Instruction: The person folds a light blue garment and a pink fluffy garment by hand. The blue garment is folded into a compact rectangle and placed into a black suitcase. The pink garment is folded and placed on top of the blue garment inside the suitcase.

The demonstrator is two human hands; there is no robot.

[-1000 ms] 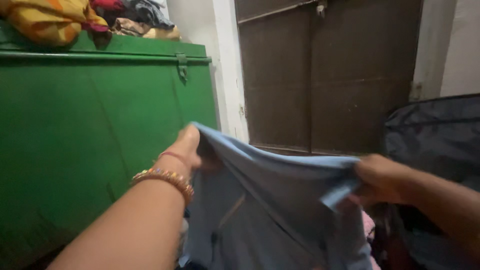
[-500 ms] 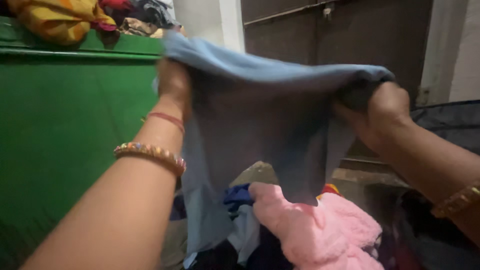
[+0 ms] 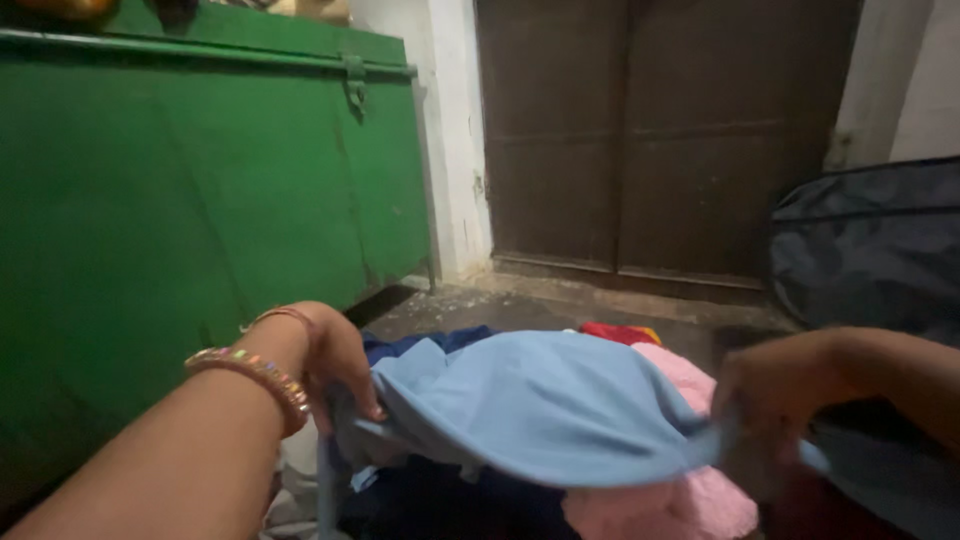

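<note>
We pinch the blue cloth (image 3: 530,405) at both ends: our left hand (image 3: 335,360) clamps its left edge, our right hand (image 3: 765,400) its right corner. It billows between our grips, above a pink towel (image 3: 690,500) and dark clothes (image 3: 440,505).

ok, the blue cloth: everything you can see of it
The blue cloth is a plain light-blue garment of soft, thin-looking fabric, with a seam or hem along its near edge. It is stretched almost flat and billowed upward between the hands: the left hand grips its left edge, the right hand its right corner. It hangs low over a pile of clothes, covering part of a pink fluffy piece. Whether it touches the pile is unclear.
</note>
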